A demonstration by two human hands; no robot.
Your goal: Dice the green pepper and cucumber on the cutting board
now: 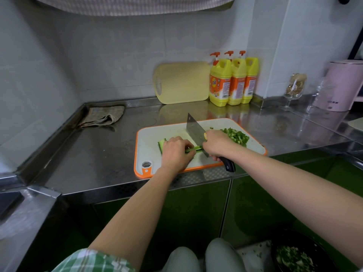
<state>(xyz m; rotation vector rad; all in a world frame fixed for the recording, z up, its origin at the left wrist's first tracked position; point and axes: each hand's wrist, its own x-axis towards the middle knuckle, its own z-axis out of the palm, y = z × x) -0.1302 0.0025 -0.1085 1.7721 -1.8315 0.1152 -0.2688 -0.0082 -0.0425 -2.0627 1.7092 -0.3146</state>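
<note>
My left hand (176,152) holds the cucumber (162,143) down with curled fingers, in the middle of the cutting board (153,138) on the worktop (98,150). My right hand (216,144) grasps the cleaver (196,132), whose blade meets the cucumber just beside my left fingers. The diced green pepper (236,135) lies heaped at the board's far right.

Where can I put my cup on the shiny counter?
The big bare steel patch between the folded cloth and the orange-rimmed cutting board is free. So is the strip behind that board, before the yellow board and bottles. The cutting board itself is crowded: cleaver, cucumber, diced pepper.
</note>
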